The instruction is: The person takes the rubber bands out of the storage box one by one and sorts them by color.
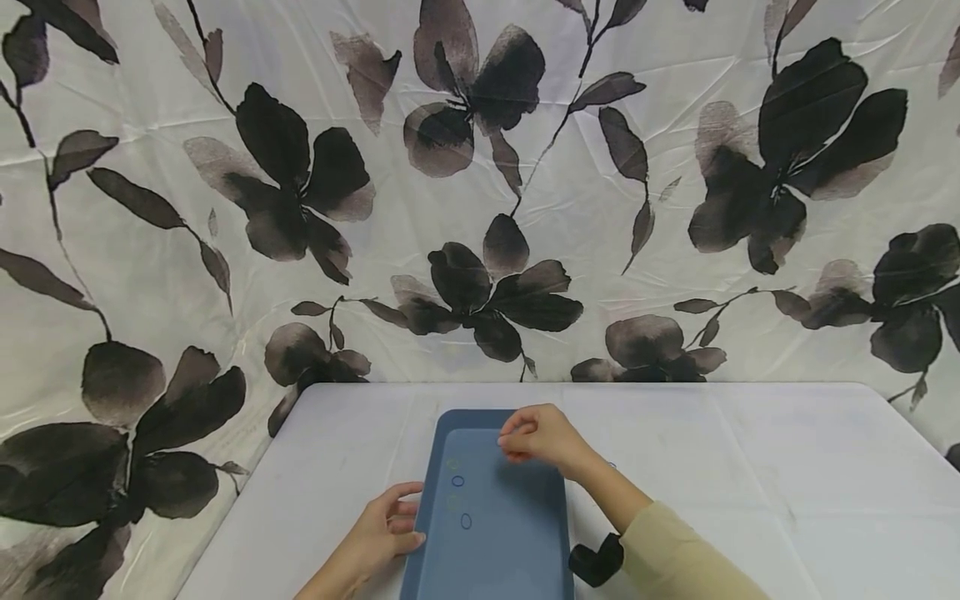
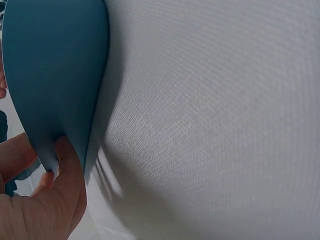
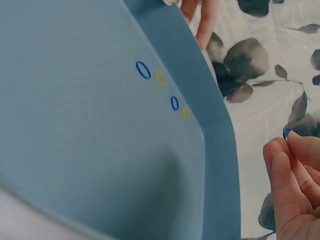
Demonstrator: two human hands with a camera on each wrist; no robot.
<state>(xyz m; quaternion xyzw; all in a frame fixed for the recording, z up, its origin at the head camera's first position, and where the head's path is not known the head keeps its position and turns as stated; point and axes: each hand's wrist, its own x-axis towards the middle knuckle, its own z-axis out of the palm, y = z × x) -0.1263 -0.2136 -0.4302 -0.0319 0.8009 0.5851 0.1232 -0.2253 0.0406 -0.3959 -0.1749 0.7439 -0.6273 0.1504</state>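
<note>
A blue tray [image 1: 513, 533] lies lengthwise on the white table, its near end cut off by the head view. My left hand [image 1: 378, 533] grips the tray's left rim, thumb and fingers on either side of the edge [image 2: 67, 100] in the left wrist view. Above the tray's far right part is my right hand [image 1: 546, 437], pinching a small blue ring [image 3: 285, 134] between thumb and fingertips. On the tray floor, blue rings [image 3: 137, 67] and yellow rings [image 3: 157, 75] alternate in a row along the left side.
A black heart-shaped object [image 1: 597, 561] lies right of the tray, beside the right sleeve. A small blue thing [image 1: 612, 466], partly hidden by the right forearm, is on the white table [image 1: 750, 483]. Behind the table hangs a floral cloth [image 1: 637, 250].
</note>
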